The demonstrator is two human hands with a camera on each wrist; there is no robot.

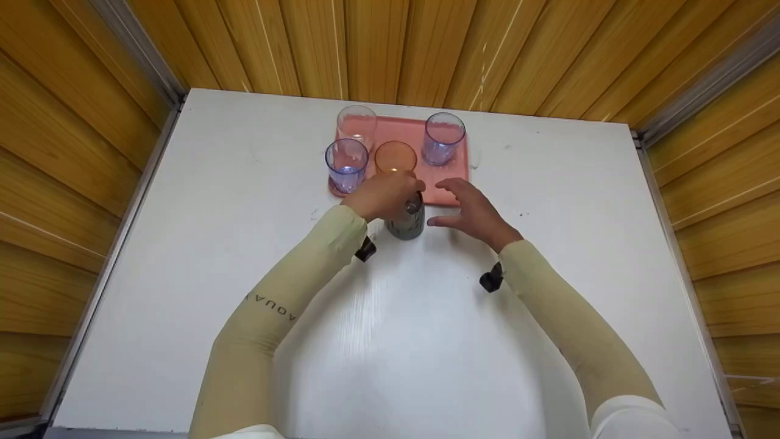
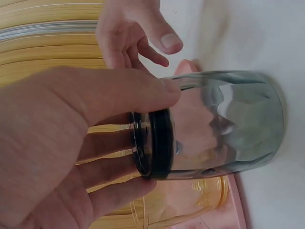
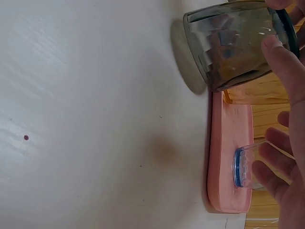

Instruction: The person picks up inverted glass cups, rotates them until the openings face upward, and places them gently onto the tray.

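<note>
My left hand (image 1: 387,195) grips a smoky grey drinking glass (image 1: 404,227) near its dark rim, thumb on one side and fingers on the other. The glass (image 2: 228,121) stands in front of the pink tray (image 1: 440,196); a shadow lies beside its base in the right wrist view, and whether it touches the table I cannot tell. To the right of the glass is my right hand (image 1: 478,213), thumb and fingers spread apart and holding nothing. On the tray, an orange glass (image 1: 396,157) is just beyond my left hand.
Two blue-tinted glasses stand on the tray, one at the left (image 1: 347,177) and one at the back right (image 1: 442,146). A clear glass (image 1: 357,122) is at the tray's back left corner. Wooden panels (image 1: 378,49) wall in the white table (image 1: 390,366).
</note>
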